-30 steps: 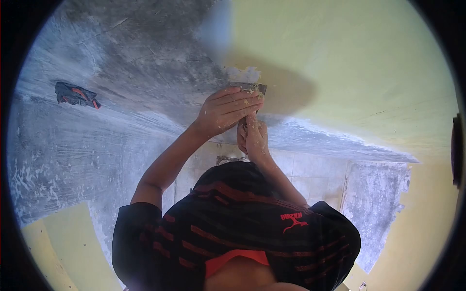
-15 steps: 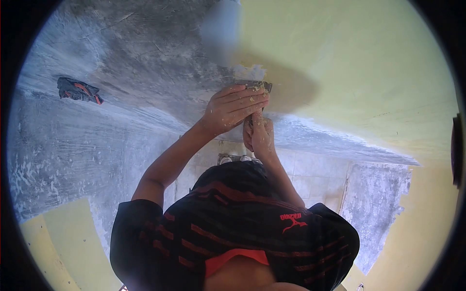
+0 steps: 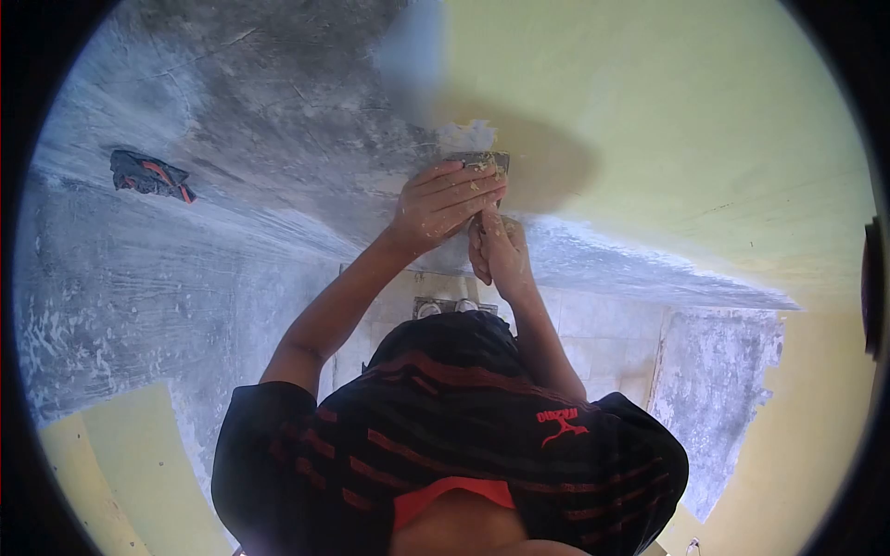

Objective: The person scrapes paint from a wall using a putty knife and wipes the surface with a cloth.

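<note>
In the head view a scraper with a broad dark blade (image 3: pixel 502 162) lies against the wall where grey plaster meets yellow-green paint. Pale crumbs cling to the blade. My left hand (image 3: pixel 443 206) presses on the blade from the left, its straight fingers held together across it. Below it, my right hand (image 3: pixel 503 250) is closed around the lower part of the scraper, thumb pointing up; the handle is mostly hidden. Pale specks dot both hands. Just above the blade is a whitish scraped patch (image 3: pixel 468 136) with a ragged paint edge.
Yellow-green paint (image 3: pixel 667 120) covers the wall at right; bare grey plaster (image 3: pixel 278 102) extends left. A crumpled dark cloth with red-orange parts (image 3: pixel 153 176) lies at far left. Pale tiled floor (image 3: pixel 603 343) and my feet (image 3: pixel 445 307) show below. A dark object (image 3: pixel 870 287) stands at the right edge.
Both hands and the scraper appear slightly further left, largely along with the whole view. My right hand's fingers have shifted a little on the scraper.
</note>
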Demonstrator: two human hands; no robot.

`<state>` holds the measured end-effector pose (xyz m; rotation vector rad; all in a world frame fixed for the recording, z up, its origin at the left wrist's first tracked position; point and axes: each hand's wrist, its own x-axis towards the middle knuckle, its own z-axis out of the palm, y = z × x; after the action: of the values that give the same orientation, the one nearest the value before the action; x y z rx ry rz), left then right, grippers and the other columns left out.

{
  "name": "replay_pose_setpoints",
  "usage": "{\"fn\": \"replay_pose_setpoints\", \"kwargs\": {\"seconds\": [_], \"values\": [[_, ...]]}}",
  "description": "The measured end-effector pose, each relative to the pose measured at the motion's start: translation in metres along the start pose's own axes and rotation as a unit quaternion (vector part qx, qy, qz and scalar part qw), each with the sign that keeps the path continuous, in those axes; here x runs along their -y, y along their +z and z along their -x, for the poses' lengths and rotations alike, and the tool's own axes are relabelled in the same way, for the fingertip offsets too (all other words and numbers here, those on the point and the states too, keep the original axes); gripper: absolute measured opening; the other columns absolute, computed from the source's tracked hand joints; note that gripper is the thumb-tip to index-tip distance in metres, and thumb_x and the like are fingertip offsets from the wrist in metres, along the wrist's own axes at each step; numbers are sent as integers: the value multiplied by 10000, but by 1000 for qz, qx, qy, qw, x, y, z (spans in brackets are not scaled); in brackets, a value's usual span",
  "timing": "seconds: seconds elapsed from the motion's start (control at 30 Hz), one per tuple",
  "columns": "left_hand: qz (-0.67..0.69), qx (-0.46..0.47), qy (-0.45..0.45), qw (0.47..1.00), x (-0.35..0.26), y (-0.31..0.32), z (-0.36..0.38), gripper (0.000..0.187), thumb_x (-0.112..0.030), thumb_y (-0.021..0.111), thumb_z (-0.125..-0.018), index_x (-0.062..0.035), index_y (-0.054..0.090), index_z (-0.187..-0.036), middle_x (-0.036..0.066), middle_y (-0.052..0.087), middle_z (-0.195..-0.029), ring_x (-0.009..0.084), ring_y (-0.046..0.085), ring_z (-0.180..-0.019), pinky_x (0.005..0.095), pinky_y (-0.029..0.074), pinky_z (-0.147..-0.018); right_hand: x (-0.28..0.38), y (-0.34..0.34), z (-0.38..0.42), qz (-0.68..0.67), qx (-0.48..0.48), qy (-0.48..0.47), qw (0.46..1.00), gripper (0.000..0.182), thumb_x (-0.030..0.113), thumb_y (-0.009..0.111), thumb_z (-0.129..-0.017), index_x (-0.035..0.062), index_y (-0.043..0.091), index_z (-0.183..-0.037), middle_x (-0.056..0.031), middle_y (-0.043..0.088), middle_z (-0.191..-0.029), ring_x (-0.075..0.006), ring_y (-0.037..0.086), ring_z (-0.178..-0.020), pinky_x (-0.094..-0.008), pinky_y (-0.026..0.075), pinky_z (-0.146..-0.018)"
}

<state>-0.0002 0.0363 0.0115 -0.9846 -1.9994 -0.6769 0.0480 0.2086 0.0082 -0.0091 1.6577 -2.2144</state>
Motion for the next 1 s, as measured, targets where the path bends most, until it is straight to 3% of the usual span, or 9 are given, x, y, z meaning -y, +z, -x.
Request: {"fn": "replay_pose_setpoints", "kwargs": {"seconds": [0.07, 0.13, 0.27, 0.33, 0.47, 0.53, 0.7, 0.83, 1.0], "values": [[-2, -4, -7, 1000, -3, 3, 1, 244, -122, 708, -923, -130, 810, -1145, 13, 781, -1252, 189, 715, -1222, 384, 486, -1098, 3, -4, 6, -1, 7, -2, 1000, 499, 438, 475, -1144, 69, 551, -817, 16, 467, -587, -78, 416, -448, -269, 322, -415], [-2, -8, -15, 1000, -7, 7, 2, 245, -128, 704, -925, -129, 811, -1145, 16, 781, -1251, 192, 715, -1222, 388, 484, -1105, 3, -6, 17, 57, -8, -69, 996, 399, 390, 480, -1145, 43, 618, -1003, 16, 468, -600, -70, 380, -433, -246, 289, -397], [19, -41, -46, 998, -16, 21, 6, 302, -132, 720, -891, -126, 799, -1183, 29, 771, -1278, 210, 711, -1233, 410, 495, -1105, -2, -12, 37, 54, -55, -79, 994, 309, 288, 574, -1118, -2, 666, -1062, 28, 491, -670, -62, 432, -546, -242, 344, -493], [36, -63, -62, 995, -24, 31, 9, 356, -121, 735, -858, -123, 787, -1211, 31, 761, -1304, 209, 703, -1251, 422, 505, -1099, 1, -14, 43, 158, -119, -143, 970, 276, 208, 621, -1094, -33, 695, -1207, 45, 482, -687, -43, 399, -618, -249, 334, -531], [85, -114, -106, 984, -41, 52, 6, 368, -54, 773, -845, -55, 769, -1213, 105, 751, -1301, 300, 686, -1271, 479, 505, -1123, 36, -21, 60, 310, -160, -158, 924, 296, 139, 647, -1059, -39, 713, -1286, 13, 483, -656, -45, 389, -650, -273, 342, -542], [113, -126, -127, 977, -53, 61, 9, 446, -5, 800, -825, -19, 733, -1266, 150, 712, -1360, 368, 658, -1301, 501, 497, -1136, 46, -26, 62, 337, -164, -170, 911, 304, 138, 651, -1054, -27, 711, -1302, -2, 472, -650, -49, 391, -644, -277, 350, -542], [128, -121, -146, 974, -60, 65, 12, 531, -37, 802, -823, -1, 686, -1340, 175, 673, -1422, 372, 628, -1348, 509, 493, -1131, 66, -26, 64, 368, -145, -106, 912, 307, 148, 660, -1043, -10, 724, -1299, -28, 486, -655, -48, 413, -645, -279, 383, -544], [121, -122, -148, 974, -63, 63, 10, 532, -58, 800, -838, 6, 679, -1352, 187, 666, -1432, 381, 619, -1361, 520, 487, -1129, 57, -28, 58, 366, -153, -135, 908, 301, 152, 661, -1041, -15, 730, -1282, -28, 472, -645, -50, 410, -633, -288, 384, -536], [112, -137, -135, 975, -57, 78, 14, 511, -57, 788, -855, 22, 677, -1348, 208, 657, -1437, 400, 616, -1360, 531, 475, -1144, 60, -38, 53, 419, -152, -150, 883, 304, 189, 675, -1035, -7, 735, -1259, -139, 522, -620, -87, 434, -563, -319, 407, -525]]}}
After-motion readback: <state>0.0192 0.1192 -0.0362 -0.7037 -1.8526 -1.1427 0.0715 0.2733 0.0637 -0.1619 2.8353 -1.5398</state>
